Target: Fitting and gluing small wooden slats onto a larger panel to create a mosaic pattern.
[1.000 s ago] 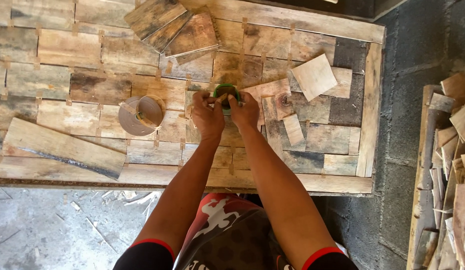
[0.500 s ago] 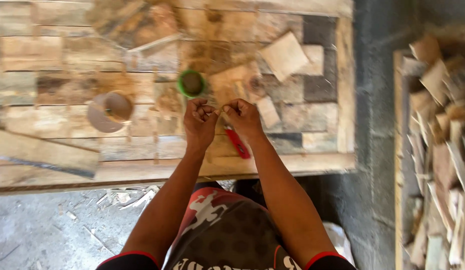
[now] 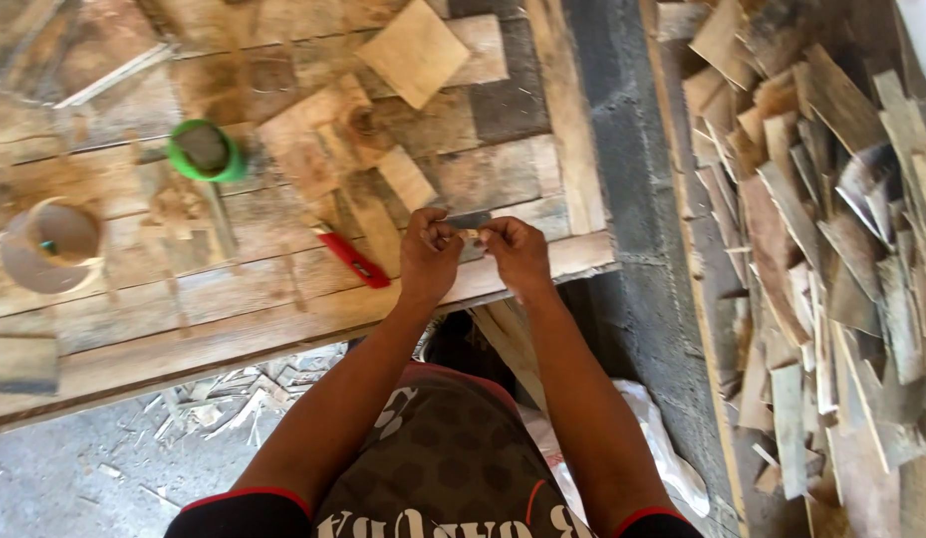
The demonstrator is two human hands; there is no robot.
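Both hands meet over the near edge of the worktop [image 3: 283,329], close to its near right corner: the left hand [image 3: 430,251] and the right hand [image 3: 516,251] each pinch one end of a small pale sliver [image 3: 470,235], fingers curled in tight, so the piece is carried between the two sets of fingertips and held up just clear of the planks, where it can be looked at closely. What the sliver is made of is too small to tell. Just left of the left hand a red-handled tool [image 3: 353,259] lies at a slant on the boards, within easy reach. Farther toward the far edge sits a green round tub [image 3: 205,150], and out by the left edge a pale open cup [image 3: 49,244] stands upright, both parked away from the working spot. Loose flat wood offcuts [image 3: 413,50] lie scattered across the far right part of the worktop. Off the right side, beyond a grey block wall [image 3: 632,179], a heap of wood scraps [image 3: 831,249] is stacked.
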